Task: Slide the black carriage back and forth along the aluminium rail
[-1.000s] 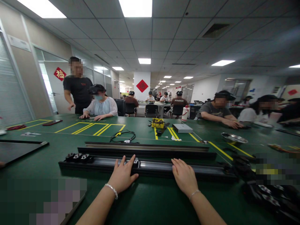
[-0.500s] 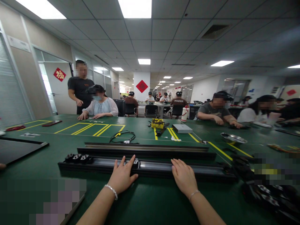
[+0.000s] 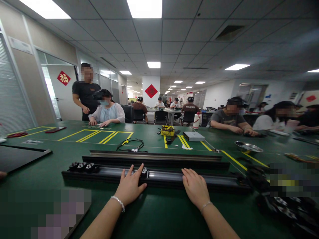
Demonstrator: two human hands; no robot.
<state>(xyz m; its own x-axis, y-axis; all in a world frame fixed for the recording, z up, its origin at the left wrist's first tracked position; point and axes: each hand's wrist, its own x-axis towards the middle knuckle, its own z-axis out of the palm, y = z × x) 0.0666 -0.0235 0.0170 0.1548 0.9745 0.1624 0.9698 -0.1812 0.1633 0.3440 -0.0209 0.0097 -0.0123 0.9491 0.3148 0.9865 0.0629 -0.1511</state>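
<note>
A long black track rail (image 3: 164, 177) with a shiny grey strip lies crosswise on the green table. My left hand (image 3: 131, 187), fingers spread, rests on its middle beside a small block (image 3: 144, 172) with silver parts. My right hand (image 3: 195, 187) lies on the rail further right, fingers stretched out and close together. Neither hand is wrapped round anything. Several black blocks with silver tops (image 3: 82, 167) sit at the rail's left end. Just behind lies a second long black bar (image 3: 154, 161), parallel to the first.
Black parts with silver pieces (image 3: 286, 209) are heaped at the right. A metal bowl (image 3: 248, 146), grey box (image 3: 193, 136), yellow object (image 3: 167, 130) and black cable (image 3: 131, 145) lie beyond the rails. A dark panel (image 3: 22, 159) is at left. Co-workers sit across the table.
My hands and the rails stay in place. Across the table, the seated person in the light blue top has shifted their hands slightly to the right.
</note>
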